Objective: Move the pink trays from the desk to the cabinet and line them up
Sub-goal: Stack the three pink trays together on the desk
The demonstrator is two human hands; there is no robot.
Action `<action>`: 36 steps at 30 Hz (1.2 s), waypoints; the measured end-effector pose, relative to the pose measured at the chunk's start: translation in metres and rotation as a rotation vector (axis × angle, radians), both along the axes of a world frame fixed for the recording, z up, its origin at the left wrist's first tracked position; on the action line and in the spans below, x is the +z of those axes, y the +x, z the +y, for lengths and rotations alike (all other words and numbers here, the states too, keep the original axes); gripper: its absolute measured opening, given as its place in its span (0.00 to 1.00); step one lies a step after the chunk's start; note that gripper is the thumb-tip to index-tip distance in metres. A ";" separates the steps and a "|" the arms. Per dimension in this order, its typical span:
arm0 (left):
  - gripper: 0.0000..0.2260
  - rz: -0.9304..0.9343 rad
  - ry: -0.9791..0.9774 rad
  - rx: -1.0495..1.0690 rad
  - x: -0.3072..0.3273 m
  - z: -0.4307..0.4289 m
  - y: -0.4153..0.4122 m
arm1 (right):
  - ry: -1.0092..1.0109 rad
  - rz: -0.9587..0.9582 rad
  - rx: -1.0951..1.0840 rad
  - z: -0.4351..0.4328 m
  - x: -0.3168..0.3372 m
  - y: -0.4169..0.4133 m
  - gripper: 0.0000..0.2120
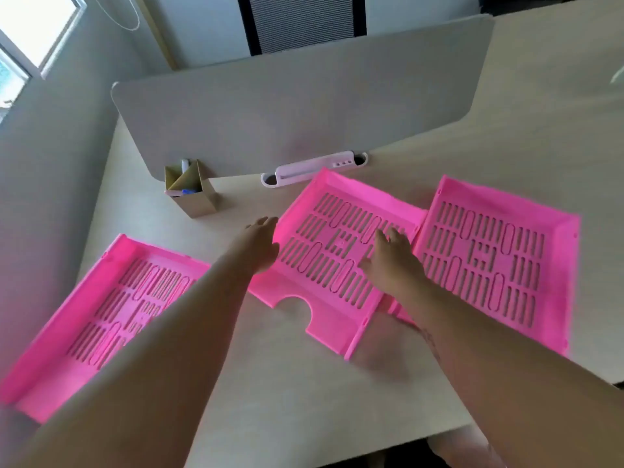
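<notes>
Three slotted pink trays lie flat on the pale desk (277, 383). The left tray (77, 329) sits near the desk's left edge, partly under my left forearm. The middle tray (334, 231) has a half-round notch in its near edge. The right tray (499, 251) touches the middle one. My left hand (258, 244) is at the middle tray's left rim, fingers apart, holding nothing. My right hand (391, 258) hovers over the middle tray's right side, fingers spread, gripping nothing.
A grey divider panel (297, 106) stands along the desk's back. In front of it are a cardboard pen holder (192, 194) and a white plastic organiser (314, 168). A black chair back (300, 21) shows beyond the panel. The cabinet is out of view.
</notes>
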State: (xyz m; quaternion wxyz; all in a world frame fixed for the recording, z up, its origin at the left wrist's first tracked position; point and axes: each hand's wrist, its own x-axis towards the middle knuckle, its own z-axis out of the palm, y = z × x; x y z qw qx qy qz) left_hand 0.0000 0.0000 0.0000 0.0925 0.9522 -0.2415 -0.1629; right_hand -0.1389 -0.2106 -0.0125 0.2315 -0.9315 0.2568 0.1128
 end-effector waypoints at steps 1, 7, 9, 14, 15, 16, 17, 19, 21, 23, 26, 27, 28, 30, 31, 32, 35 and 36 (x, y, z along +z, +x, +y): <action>0.26 0.005 -0.001 -0.002 -0.003 0.000 -0.001 | 0.031 0.024 -0.042 0.003 -0.005 -0.002 0.33; 0.25 0.046 -0.039 0.114 -0.024 0.003 -0.013 | -0.001 0.003 -0.144 0.012 -0.030 -0.014 0.33; 0.23 0.025 -0.048 0.174 -0.025 0.006 -0.018 | -0.038 0.020 -0.090 0.008 -0.032 -0.016 0.35; 0.18 0.061 -0.068 0.255 -0.032 0.018 -0.036 | -0.172 0.021 0.159 -0.019 -0.036 -0.021 0.42; 0.18 0.099 -0.081 0.285 -0.035 0.020 -0.042 | -0.200 0.011 0.198 -0.025 -0.040 -0.021 0.42; 0.17 0.143 -0.102 0.327 -0.039 0.021 -0.048 | -0.225 0.007 0.235 -0.032 -0.043 -0.020 0.43; 0.17 0.175 -0.132 0.364 -0.043 0.021 -0.053 | -0.245 0.005 0.273 -0.036 -0.046 -0.018 0.43; 0.16 0.200 -0.179 0.423 -0.051 0.023 -0.063 | -0.272 0.019 0.342 -0.041 -0.050 -0.014 0.43; 0.16 0.205 -0.194 0.470 -0.058 0.026 -0.071 | -0.283 0.022 0.398 -0.045 -0.049 -0.009 0.44; 0.16 0.177 -0.183 0.473 -0.057 0.027 -0.080 | -0.289 0.009 0.443 -0.051 -0.050 -0.004 0.44; 0.18 0.158 -0.169 0.458 -0.050 0.023 -0.096 | -0.259 -0.025 0.473 -0.067 -0.053 0.001 0.44; 0.19 0.163 -0.173 0.458 -0.050 0.020 -0.100 | -0.239 -0.046 0.466 -0.071 -0.054 0.003 0.44; 0.19 0.171 -0.179 0.465 -0.050 0.016 -0.104 | -0.204 -0.068 0.438 -0.073 -0.054 0.003 0.43; 0.21 0.187 -0.218 0.495 -0.052 0.008 -0.112 | -0.095 -0.103 0.284 -0.070 -0.053 0.000 0.41; 0.23 0.195 -0.239 0.514 -0.055 0.005 -0.116 | -0.032 -0.113 0.185 -0.065 -0.053 -0.005 0.39; 0.24 0.201 -0.260 0.543 -0.058 0.003 -0.122 | 0.017 -0.120 0.107 -0.060 -0.054 -0.011 0.38; 0.20 0.164 -0.384 0.662 -0.070 0.001 -0.134 | 0.100 -0.142 0.035 -0.049 -0.063 -0.032 0.38; 0.18 0.153 -0.424 0.698 -0.072 0.000 -0.137 | 0.099 -0.154 0.023 -0.049 -0.066 -0.036 0.39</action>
